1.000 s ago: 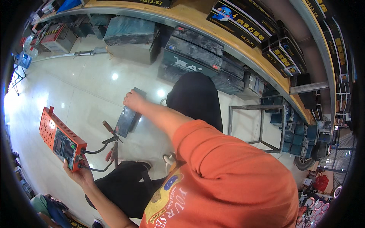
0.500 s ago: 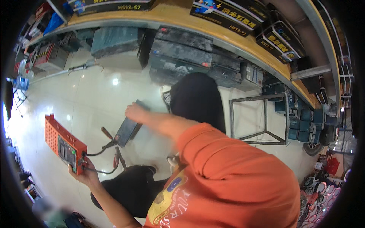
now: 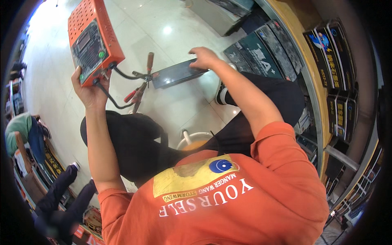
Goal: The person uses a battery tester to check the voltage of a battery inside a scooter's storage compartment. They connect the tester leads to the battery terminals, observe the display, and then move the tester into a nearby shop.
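My left hand (image 3: 94, 92) holds an orange box-shaped battery tester (image 3: 113, 34) by its lower end; its dark panel has a small screen and a green button. Two black cables (image 3: 114, 101) run from it to a pair of clamps, one with a brownish handle (image 3: 150, 60), the other red-handled (image 3: 130, 96). The clamps meet at the near end of a long dark battery (image 3: 176, 76) on the floor; their exact grip is too small to tell. At the battery's other end is my right hand (image 3: 207, 58), thumb and fingers apart; whether it touches the battery is unclear.
Large dark batteries (image 3: 263, 53) stand on the right under a shelf (image 3: 292, 24) bearing black boxes (image 3: 332, 57). A round, pale-rimmed stool (image 3: 196, 139) shows between my legs. At the lower left another person (image 3: 20, 126) in a green top bends over boxes; further dark-trousered legs (image 3: 61, 192) show nearby.
The view has turned, so the battery and shelf appear rotated. My right hand's fingers have spread at the battery's end. My left hand still holds the tester.
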The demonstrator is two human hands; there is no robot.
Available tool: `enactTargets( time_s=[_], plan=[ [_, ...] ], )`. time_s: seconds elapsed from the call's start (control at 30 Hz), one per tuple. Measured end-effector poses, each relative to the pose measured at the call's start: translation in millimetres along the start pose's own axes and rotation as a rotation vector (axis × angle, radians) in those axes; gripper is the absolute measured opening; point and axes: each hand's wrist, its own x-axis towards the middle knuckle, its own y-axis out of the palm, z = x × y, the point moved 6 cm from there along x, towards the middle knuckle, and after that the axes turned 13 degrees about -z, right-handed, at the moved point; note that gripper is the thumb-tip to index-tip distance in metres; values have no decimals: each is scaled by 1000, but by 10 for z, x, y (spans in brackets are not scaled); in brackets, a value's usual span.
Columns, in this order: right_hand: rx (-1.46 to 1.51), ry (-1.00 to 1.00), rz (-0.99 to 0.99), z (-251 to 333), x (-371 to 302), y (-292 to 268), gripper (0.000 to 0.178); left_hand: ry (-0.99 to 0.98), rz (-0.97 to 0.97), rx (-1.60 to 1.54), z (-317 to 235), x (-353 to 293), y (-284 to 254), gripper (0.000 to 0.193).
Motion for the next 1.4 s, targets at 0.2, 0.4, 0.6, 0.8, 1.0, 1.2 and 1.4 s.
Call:
enactTargets(
  time_s=[0.2, 0.4, 0.6, 0.8, 1.0, 1.2, 1.4],
  plan=[
    [288, 140, -55, 34, 16, -160, 41, 128, -47, -69, -280, -145, -43, 51],
    [535, -21, 47, 965, -435, 181, 26, 123, 17, -200, -451, -328, -197, 51],
    [503, -340, -86, 1810, -877, 177, 28, 53, 59, -250, -416, -473, -316, 51],
    [335, -637, -83, 2395, -1158, 426, 79, 8, 75, -314, -320, -665, -218, 46],
    [479, -434, 81, 2351, -1175, 812, 38, 5, 78, -252, -151, -683, -96, 48],
    [911, -110, 279, 1941, -1243, 699, 15, 69, -47, -177, -145, -545, -267, 45],
    [1330, 320, 436, 1666, -1176, 4, 32, 44, -261, -113, -48, -422, -435, 48]
  ],
)
